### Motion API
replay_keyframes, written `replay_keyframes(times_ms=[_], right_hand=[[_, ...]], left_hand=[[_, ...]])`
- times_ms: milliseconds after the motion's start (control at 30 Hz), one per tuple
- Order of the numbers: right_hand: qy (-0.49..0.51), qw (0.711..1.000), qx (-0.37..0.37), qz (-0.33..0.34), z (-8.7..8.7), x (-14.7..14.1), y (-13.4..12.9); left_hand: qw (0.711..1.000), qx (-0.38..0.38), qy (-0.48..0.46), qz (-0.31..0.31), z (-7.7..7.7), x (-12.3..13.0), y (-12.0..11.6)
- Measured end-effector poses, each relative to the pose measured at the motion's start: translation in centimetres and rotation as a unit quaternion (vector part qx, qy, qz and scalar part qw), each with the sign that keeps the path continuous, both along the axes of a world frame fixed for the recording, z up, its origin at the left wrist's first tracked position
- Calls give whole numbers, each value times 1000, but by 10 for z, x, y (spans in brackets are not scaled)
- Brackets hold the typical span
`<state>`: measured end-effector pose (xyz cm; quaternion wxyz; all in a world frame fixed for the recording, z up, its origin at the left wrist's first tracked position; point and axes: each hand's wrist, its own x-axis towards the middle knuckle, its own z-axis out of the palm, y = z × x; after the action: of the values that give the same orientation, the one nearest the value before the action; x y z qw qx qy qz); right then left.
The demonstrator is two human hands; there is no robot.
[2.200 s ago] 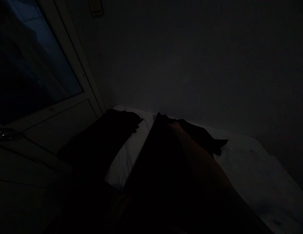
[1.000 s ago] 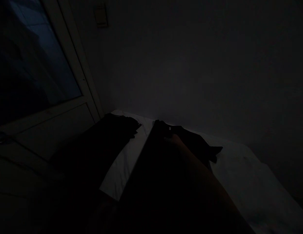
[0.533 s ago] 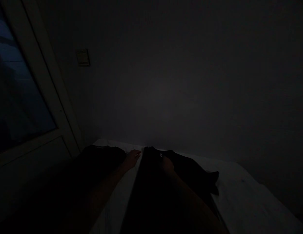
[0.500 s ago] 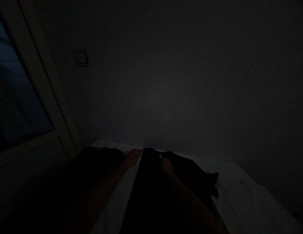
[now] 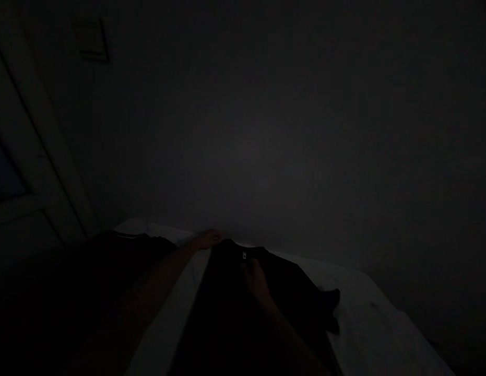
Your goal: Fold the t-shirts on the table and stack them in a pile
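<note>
A black T-shirt (image 5: 230,313) lies on a pale-covered surface, with a small white label (image 5: 244,255) inside its collar. Its left edge runs straight, and one sleeve (image 5: 331,308) sticks out to the right. My left hand (image 5: 210,238) is at the shirt's upper left shoulder corner, fingers curled in a pinch there. Just below the label, my right hand (image 5: 255,277) is closed on the front of the shirt. Deep shadow hides the fingertips of both hands. A second dark garment (image 5: 129,261) with a pale line at its neck lies to the left, partly behind my left forearm.
The pale cover (image 5: 368,313) stretches to the right of the shirt and shows as a strip between the garments. A grey wall (image 5: 258,130) stands right behind the surface. A light switch (image 5: 91,40) and a door frame (image 5: 50,156) are at the left. The room is very dark.
The view has swung right and down, so the switch and door sit farther left. My left hand is slightly higher against the shirt's corner; my right hand is a little lower below the label.
</note>
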<state>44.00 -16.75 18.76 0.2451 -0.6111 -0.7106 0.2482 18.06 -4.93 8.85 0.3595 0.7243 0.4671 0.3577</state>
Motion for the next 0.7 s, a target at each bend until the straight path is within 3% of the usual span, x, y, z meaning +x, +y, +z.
replay_keyframes(times_ms=[167,300,467,633,700], right_hand=[[76,995,-21,-67,-7,5,-10],[83,991,-104,-18,-6,11,-15],[61,996,-42,-51,-13,9,-31],[84,996,-39,2,-24,-3,-45],[64,997,-39,-8,-24,-4,-47]], left_hand=[[1000,4,2,-12,-6,10,11],[1000,14,25,-13,-9,12,14],[997,32,72,-1,-9,11,10],[992,46,116,28,-8,13,5],[989,48,131,41,-8,15,3]])
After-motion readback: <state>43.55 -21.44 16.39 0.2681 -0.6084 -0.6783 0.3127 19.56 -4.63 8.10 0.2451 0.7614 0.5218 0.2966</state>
